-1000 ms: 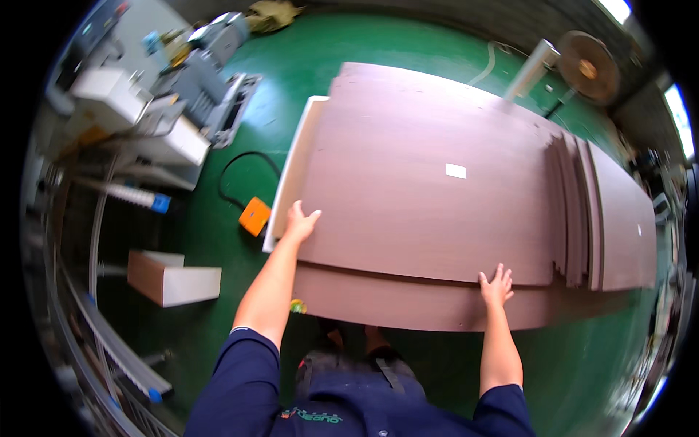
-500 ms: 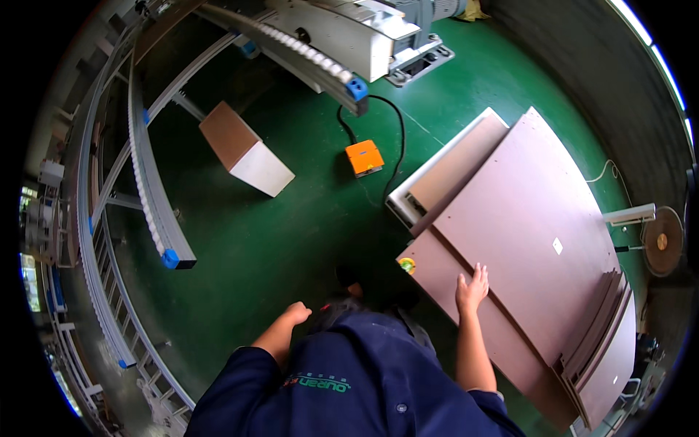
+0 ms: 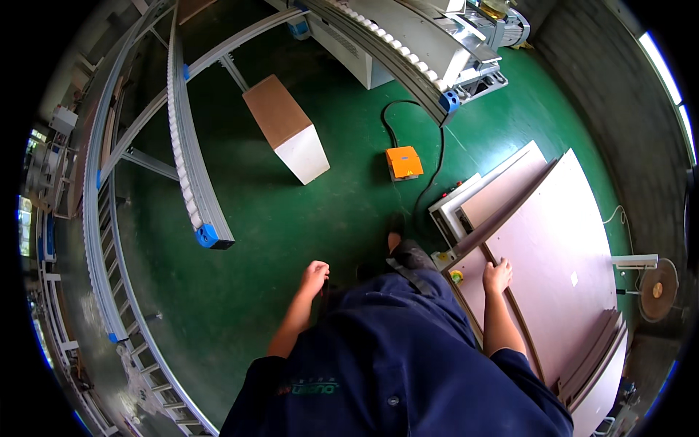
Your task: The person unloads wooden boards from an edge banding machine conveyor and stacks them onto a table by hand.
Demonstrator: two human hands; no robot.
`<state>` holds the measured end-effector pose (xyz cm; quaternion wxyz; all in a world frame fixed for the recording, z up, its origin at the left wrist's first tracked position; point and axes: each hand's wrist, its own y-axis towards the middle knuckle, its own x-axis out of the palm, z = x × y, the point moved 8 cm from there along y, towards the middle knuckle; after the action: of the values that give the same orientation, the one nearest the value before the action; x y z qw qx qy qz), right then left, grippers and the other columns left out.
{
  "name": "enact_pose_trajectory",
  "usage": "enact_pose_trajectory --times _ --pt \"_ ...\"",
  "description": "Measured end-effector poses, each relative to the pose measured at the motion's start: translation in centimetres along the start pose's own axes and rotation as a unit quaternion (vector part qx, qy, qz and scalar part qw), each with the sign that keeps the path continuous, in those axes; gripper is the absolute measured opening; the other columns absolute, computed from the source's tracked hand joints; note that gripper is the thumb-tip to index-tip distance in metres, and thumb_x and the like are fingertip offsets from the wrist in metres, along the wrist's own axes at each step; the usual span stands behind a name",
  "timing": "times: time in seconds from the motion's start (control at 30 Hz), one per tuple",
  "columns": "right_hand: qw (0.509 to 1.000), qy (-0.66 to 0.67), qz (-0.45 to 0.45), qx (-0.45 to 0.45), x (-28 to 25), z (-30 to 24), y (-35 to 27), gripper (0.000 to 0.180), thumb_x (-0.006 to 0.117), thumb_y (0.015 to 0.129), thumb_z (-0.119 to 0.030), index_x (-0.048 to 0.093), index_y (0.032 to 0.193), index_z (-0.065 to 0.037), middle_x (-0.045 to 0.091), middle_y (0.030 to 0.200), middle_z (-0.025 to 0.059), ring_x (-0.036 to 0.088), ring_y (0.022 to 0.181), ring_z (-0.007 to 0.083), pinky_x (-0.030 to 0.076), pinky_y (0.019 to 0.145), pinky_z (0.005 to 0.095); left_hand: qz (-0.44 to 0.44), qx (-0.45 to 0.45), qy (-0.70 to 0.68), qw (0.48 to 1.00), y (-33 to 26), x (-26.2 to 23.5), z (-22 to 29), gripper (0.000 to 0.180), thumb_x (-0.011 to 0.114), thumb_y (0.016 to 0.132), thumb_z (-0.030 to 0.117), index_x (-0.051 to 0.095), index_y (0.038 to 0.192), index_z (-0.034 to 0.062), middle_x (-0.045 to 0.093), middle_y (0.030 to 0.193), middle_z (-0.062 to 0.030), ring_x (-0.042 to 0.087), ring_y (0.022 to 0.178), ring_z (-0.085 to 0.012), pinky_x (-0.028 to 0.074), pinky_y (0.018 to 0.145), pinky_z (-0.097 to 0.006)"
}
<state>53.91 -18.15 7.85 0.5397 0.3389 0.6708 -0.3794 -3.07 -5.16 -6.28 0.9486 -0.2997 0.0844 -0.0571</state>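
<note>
A large, flat, pinkish-brown rectangular board (image 3: 550, 233) lies at the person's right, on top of a similar pinkish-brown lower board (image 3: 473, 282) whose near strip sticks out beneath it. The right hand (image 3: 497, 275) rests at the upper board's near edge, fingers bent; whether it grips the edge, I cannot tell. A small white rectangular label (image 3: 574, 279) sits on the upper board, and narrow brown strips (image 3: 588, 353) are stacked at its lower end. A small round yellow-green object (image 3: 456, 277) lies on the lower board, near its corner. The left hand (image 3: 315, 275) is well apart from the boards, loosely closed above the glossy green floor (image 3: 284, 226).

Beyond the boards' far left corner stands a squat orange box (image 3: 404, 162), just beside a curving black cable (image 3: 442, 156). Farther left is a brown-topped, white-ended block (image 3: 280, 116), between a grey metal rail with white rollers and a blue end cap (image 3: 200, 189) and another such roller rail (image 3: 408, 62).
</note>
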Motion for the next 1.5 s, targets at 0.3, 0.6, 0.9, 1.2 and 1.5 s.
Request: enact_pose_trajectory --times 0.3,0.6,0.9,1.2,1.5 --pt "0.986 0.078 0.075 -0.123 -1.6 -15.1 6.2 0.057 0.063 0.079 -0.030 0.048 0.130 -0.006 0.046 0.136 0.0159 0.040 0.127 0.0351 0.031 0.107 0.0441 -0.063 0.180 0.527 0.828 -0.1 -5.3 -11.8 0.022 0.058 0.084 0.019 0.066 0.067 0.0074 0.061 0.060 -0.0090 0.059 0.053 -0.0240 0.045 0.049 -0.039" --pt "0.979 0.069 -0.036 -0.190 6.0 -19.6 10.5 0.061 0.065 0.070 -0.023 0.048 0.124 -0.003 0.047 0.127 0.0189 0.042 0.120 0.0374 0.031 0.105 0.0464 -0.003 -0.230 -0.007 0.973 2.0 -3.0 -21.5 0.019 0.059 0.081 0.020 0.065 0.079 0.0021 0.064 0.070 -0.0136 0.064 0.062 -0.0254 0.049 0.056 -0.042" --pt "0.968 0.053 -0.101 -0.225 7.1 -25.7 14.7 0.053 0.064 0.072 -0.023 0.052 0.121 -0.006 0.050 0.126 0.0171 0.042 0.121 0.0363 0.032 0.104 0.0471 0.155 -0.011 -0.076 0.985 6.8 0.3 6.5 0.028 0.063 0.087 0.025 0.060 0.098 0.0001 0.066 0.085 -0.0091 0.063 0.074 -0.0137 0.052 0.067 -0.029" --pt "0.943 0.035 -0.145 -0.297 9.6 -25.7 10.1 0.048 0.060 0.071 -0.025 0.057 0.115 -0.007 0.054 0.121 0.0174 0.044 0.118 0.0388 0.033 0.103 0.0491 0.216 -0.056 0.108 0.969 0.0 -0.9 -4.4 0.022 0.058 0.089 0.023 0.063 0.098 0.0041 0.068 0.088 -0.0113 0.066 0.078 -0.0214 0.053 0.069 -0.036" --pt "0.927 0.000 -0.174 -0.331 7.8 -29.8 6.9 0.048 0.064 0.073 -0.032 0.057 0.112 -0.005 0.055 0.119 0.0201 0.044 0.122 0.0391 0.034 0.105 0.0466 0.029 0.008 0.439 0.898 -5.2 -1.2 -17.9 0.023 0.054 0.087 0.021 0.065 0.101 0.0075 0.066 0.095 -0.0174 0.064 0.084 -0.0346 0.051 0.075 -0.046"
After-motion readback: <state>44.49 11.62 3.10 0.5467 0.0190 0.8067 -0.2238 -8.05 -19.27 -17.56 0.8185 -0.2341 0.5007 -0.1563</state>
